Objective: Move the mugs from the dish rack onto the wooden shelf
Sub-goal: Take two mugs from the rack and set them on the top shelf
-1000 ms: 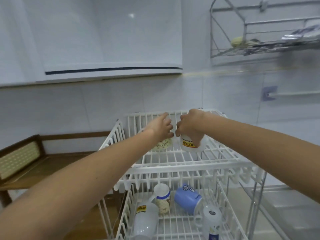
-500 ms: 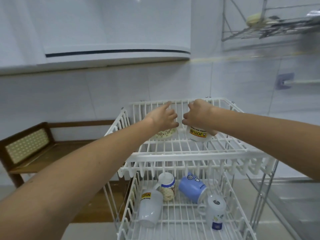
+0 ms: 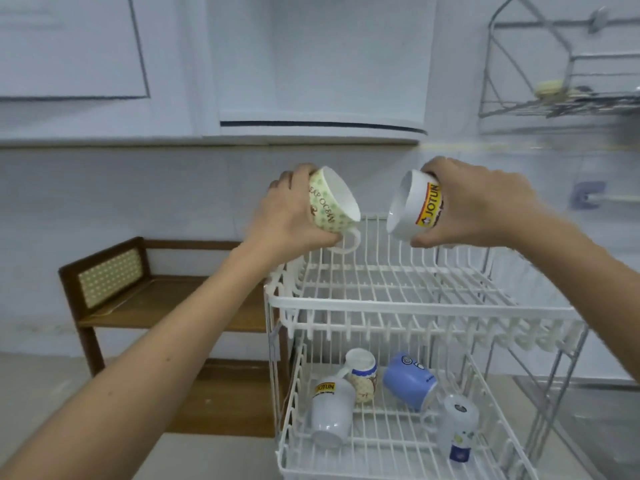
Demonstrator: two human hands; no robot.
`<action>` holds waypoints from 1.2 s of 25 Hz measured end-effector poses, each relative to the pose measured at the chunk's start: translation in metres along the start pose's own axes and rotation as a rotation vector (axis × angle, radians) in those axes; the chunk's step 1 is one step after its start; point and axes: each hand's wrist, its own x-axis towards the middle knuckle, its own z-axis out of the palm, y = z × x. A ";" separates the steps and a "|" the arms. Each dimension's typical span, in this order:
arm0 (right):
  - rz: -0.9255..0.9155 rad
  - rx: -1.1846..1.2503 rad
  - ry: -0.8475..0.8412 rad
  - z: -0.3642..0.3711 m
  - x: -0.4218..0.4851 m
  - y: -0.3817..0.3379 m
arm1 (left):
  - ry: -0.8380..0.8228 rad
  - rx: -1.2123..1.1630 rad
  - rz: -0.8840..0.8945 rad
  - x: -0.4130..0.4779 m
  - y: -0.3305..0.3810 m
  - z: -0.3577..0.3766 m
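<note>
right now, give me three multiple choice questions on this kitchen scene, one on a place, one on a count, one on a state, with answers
1. Where is the wooden shelf relative to the dish rack?
A. To its left
B. To its right
C. On top of it

2. How many mugs lie in the rack's lower tier?
A. Two
B. Four
C. Six

3. What state is the rack's upper tier in?
A. Full of plates
B. Holding one mug
C. Bare of mugs

Answers:
1. A, the shelf stands against the wall left of the rack.
2. B, a white Jotun mug, a patterned mug, a blue mug and a clear cup lie there.
3. C, the left hand holds the green mug and the right hand the white mug, both above the tier.
</note>
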 end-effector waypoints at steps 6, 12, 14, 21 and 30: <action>-0.033 0.563 0.152 -0.006 -0.025 -0.126 | 0.051 -0.279 -0.254 -0.059 -0.067 -0.059; -0.103 0.856 0.163 0.013 -0.018 -0.251 | 0.094 -0.266 -0.432 -0.112 -0.170 -0.103; -0.058 0.892 0.130 0.028 -0.011 -0.284 | 0.119 -0.234 -0.513 -0.126 -0.203 -0.112; 0.262 1.001 -0.013 0.105 0.035 -0.360 | 0.115 -0.088 -0.776 -0.140 -0.293 -0.098; 0.684 1.036 -0.028 0.217 0.087 -0.398 | 0.076 -0.118 -0.828 -0.127 -0.354 -0.036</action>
